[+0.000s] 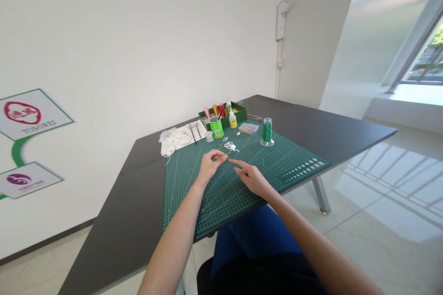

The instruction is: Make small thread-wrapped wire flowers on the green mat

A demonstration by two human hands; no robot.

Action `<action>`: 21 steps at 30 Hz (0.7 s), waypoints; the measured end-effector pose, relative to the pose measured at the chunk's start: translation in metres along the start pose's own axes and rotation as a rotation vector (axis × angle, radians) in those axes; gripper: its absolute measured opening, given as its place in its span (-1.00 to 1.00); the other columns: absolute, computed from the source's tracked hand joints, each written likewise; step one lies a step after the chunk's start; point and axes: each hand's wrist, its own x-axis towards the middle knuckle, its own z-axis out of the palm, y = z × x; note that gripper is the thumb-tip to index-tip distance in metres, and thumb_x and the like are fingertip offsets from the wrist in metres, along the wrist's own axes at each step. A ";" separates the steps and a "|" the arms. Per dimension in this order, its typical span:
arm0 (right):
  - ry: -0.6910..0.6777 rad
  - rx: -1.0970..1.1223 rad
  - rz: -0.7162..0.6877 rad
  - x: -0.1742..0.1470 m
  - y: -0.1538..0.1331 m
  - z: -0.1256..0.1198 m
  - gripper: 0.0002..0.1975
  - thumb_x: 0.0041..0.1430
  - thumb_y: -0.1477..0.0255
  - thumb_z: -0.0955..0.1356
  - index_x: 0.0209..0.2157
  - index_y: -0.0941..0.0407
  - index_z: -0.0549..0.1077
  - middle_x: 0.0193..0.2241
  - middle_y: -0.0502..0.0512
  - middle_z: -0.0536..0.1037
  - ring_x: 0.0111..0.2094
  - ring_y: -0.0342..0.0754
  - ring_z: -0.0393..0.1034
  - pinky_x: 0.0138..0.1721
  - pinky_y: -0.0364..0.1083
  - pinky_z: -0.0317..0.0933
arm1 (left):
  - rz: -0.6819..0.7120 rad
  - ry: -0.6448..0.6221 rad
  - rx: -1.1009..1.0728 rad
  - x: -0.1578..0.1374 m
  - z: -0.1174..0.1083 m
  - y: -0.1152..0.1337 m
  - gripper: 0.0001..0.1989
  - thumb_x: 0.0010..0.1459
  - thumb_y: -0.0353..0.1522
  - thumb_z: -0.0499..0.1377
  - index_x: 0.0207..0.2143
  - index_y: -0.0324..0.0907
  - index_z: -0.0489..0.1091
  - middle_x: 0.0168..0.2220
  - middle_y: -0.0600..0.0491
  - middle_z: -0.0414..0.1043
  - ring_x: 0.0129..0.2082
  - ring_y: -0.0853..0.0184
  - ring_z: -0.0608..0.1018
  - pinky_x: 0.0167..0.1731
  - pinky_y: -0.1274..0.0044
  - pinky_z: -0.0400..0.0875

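Over the green cutting mat [221, 203], the thumb and fingers of my left hand [211, 166] are pinched together on a thin stem. Just beyond those fingertips is a small white, flower-like piece [230, 146] at the stem's upper end; its details are too small to make out. My right hand [253, 179] comes in from the right with its index finger stretched out, the tip close to the left fingertips. The right thumb stands apart below that finger, and I see nothing held there. A spool of green thread [267, 131] stands upright beyond the right hand.
Behind my hands are a bright green can [217, 128], a glue bottle [233, 120], a small clear box [248, 128] and a white roll [209, 137]. A dark green tray [242, 114] holds several thread spools. Brushes [192, 134] and white material [173, 140] lie at the left.
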 end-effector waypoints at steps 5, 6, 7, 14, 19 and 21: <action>-0.002 -0.001 -0.002 0.000 0.001 0.000 -0.54 0.32 0.32 0.21 0.14 0.25 0.43 -0.69 -0.14 0.11 -0.65 -0.19 -0.12 -0.60 -0.17 -0.17 | 0.032 0.011 0.016 0.001 -0.001 -0.001 -0.74 0.02 -0.19 0.34 -0.44 -0.23 0.52 -0.45 0.06 0.45 -0.46 0.41 0.38 -0.38 0.55 0.27; -0.005 -0.002 0.000 0.000 0.002 0.000 -0.53 0.32 0.32 0.21 0.15 0.25 0.42 -0.69 -0.14 0.11 -0.65 -0.19 -0.12 -0.60 -0.18 -0.17 | 0.040 0.013 0.018 0.001 -0.001 -0.002 -0.75 0.02 -0.20 0.34 -0.44 -0.23 0.53 -0.45 0.06 0.45 -0.46 0.41 0.37 -0.36 0.54 0.27; -0.006 -0.003 -0.001 0.000 0.002 0.000 -0.53 0.32 0.33 0.21 0.15 0.25 0.42 -0.68 -0.14 0.11 -0.65 -0.19 -0.12 -0.60 -0.18 -0.16 | 0.047 0.015 0.022 0.002 -0.001 -0.002 -0.76 0.02 -0.21 0.34 -0.44 -0.22 0.53 -0.45 0.06 0.45 -0.46 0.41 0.37 -0.36 0.54 0.27; -0.004 -0.001 -0.009 0.000 0.002 0.000 -0.53 0.32 0.33 0.21 0.14 0.26 0.43 -0.69 -0.14 0.10 -0.65 -0.19 -0.11 -0.60 -0.18 -0.16 | 0.053 0.023 0.049 0.002 -0.002 -0.005 -0.77 0.02 -0.21 0.34 -0.42 -0.22 0.56 -0.43 0.06 0.44 -0.44 0.40 0.36 -0.35 0.54 0.24; -0.002 -0.006 -0.011 0.000 0.002 0.000 -0.54 0.32 0.32 0.21 0.13 0.25 0.44 -0.70 -0.14 0.10 -0.66 -0.19 -0.11 -0.60 -0.18 -0.17 | 0.059 0.032 0.058 0.002 -0.002 -0.004 -0.77 0.03 -0.20 0.34 -0.42 -0.21 0.56 -0.44 0.06 0.43 -0.46 0.40 0.32 -0.37 0.54 0.22; -0.003 -0.006 -0.015 0.000 0.002 0.000 -0.54 0.32 0.33 0.21 0.14 0.25 0.44 -0.69 -0.14 0.10 -0.65 -0.19 -0.11 -0.60 -0.18 -0.16 | 0.054 0.033 0.057 0.002 -0.002 -0.005 -0.77 0.02 -0.20 0.35 -0.42 -0.20 0.56 -0.44 0.06 0.43 -0.46 0.41 0.31 -0.38 0.55 0.20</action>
